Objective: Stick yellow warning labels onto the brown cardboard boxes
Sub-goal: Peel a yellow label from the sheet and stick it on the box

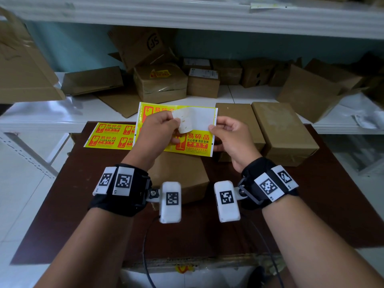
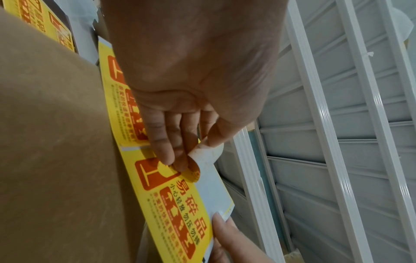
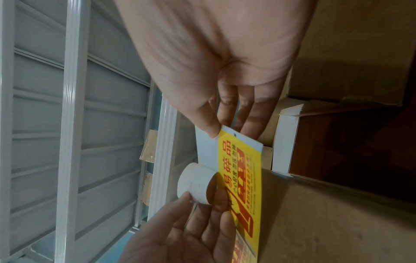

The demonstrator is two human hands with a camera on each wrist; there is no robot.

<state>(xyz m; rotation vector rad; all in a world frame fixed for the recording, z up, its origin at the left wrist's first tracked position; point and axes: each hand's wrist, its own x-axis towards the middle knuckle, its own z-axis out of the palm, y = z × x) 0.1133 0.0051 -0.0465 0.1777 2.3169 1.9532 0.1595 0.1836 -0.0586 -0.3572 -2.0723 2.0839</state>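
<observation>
Head view: dark brown tabletop (image 1: 311, 204) carries brown cardboard boxes (image 1: 284, 129) and a spare label sheet (image 1: 108, 135); white shelf (image 1: 249, 94) behind holds more boxes. Left wrist view: left hand (image 2: 180, 89) pinches a peeled yellow label (image 2: 202, 156). Right wrist view: right hand (image 3: 225, 62) pinches the backing sheet (image 3: 238, 160), white racking behind.

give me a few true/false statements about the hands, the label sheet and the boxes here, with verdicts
1. The left hand pinches a label that is partly peeled off the label sheet. True.
2. The right hand rests flat on a box. False: it pinches the right edge of the sheet.
3. A second sheet of yellow labels lies on the dark table. True.
4. No box on the shelf carries a yellow label. False: one shelf box has a yellow label on top.
5. The two boxes right of the hands have yellow labels on top. False: their tops are bare.
</observation>
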